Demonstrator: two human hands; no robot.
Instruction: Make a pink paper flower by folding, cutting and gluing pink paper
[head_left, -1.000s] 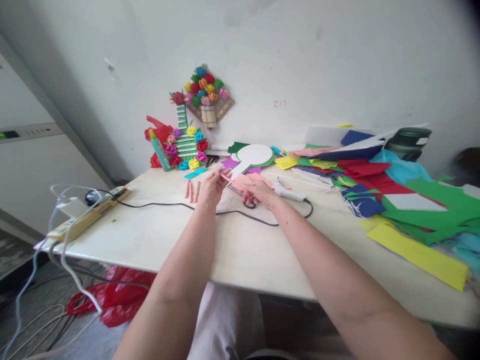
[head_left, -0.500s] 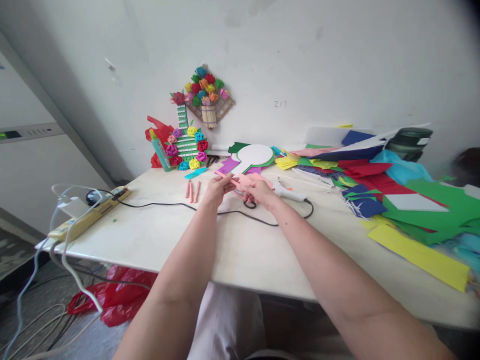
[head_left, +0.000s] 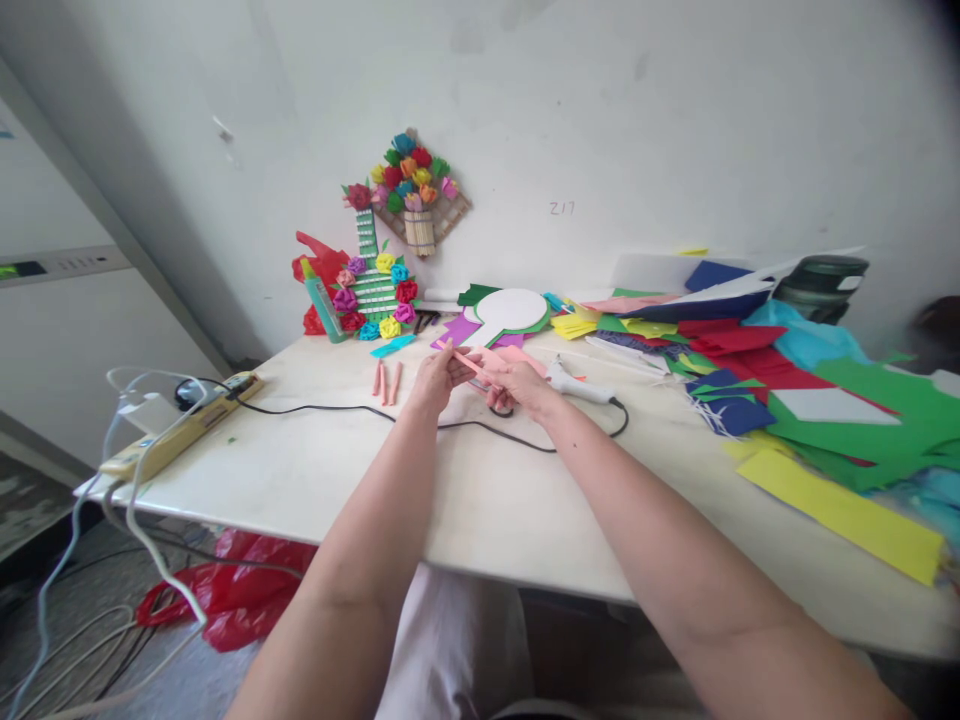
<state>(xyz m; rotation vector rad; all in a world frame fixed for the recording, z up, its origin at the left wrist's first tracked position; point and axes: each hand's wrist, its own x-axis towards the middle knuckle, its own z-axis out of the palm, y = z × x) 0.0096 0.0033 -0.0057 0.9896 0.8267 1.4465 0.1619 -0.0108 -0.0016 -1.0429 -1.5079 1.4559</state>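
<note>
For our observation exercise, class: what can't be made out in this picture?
All in the head view:
- Pink strip: the fingers of the left hand and right hand cover parts of it.
- Dark loop: the right hand hides what it joins.
- Green bottle: any printing is too small to read.
- Red bag: the tabletop hides its upper part.
- Dark shape: blurred, cut off by the right edge.

The white table (head_left: 300, 460) bore three pink rolls (head_left: 394, 383), a glue gun (head_left: 585, 387), a power strip (head_left: 180, 435) and a yellow sheet (head_left: 840, 515).
</note>
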